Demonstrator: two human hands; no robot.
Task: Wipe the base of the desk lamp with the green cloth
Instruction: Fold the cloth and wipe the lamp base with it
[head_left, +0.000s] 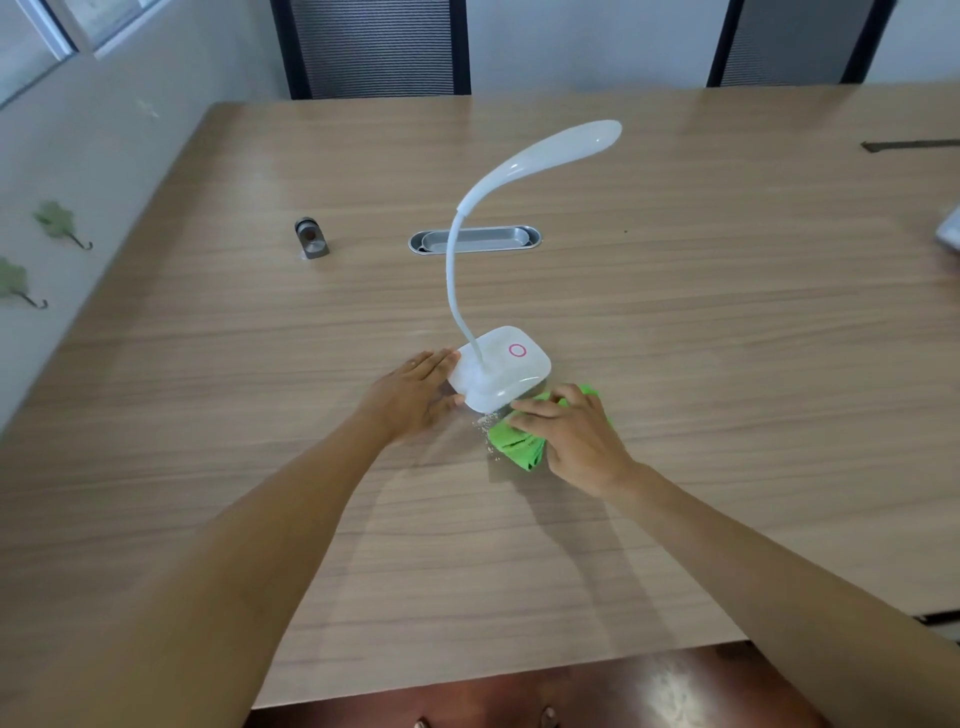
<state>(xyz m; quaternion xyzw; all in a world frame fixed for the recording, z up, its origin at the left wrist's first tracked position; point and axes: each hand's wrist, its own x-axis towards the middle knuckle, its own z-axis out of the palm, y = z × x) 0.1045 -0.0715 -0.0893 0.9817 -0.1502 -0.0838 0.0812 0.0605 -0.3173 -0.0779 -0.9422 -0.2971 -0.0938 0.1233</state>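
near edge: table (208, 467) edge runs just under my forearms, dark floor (597, 691) below it
right hand: (576, 436) palm down on the cloth (519, 447), fingers spread and curled over it, pressing rather than pinching
cloth: green, bunched, flat on the table, touching the near right side of the base (501, 371)
left hand: (421, 395) fingers out straight and together, cupped against the base's left side, thumb at its near edge; steadying it, not wrapped around
base: white, rounded square, pink ring on top, looks tipped up slightly on the near side, can't tell for sure
lamp: (524, 171) neck curves up from the base, head leans far and right
open room: bare table left, right and behind the lamp
mid table: metal cable tray (475, 240) behind the neck, small metal block (310, 239) to its left, well apart
far edge: two dark chairs (374, 47) against it
left: wall (130, 156) close along the table edge, leaf-shaped hooks (57, 221) on it
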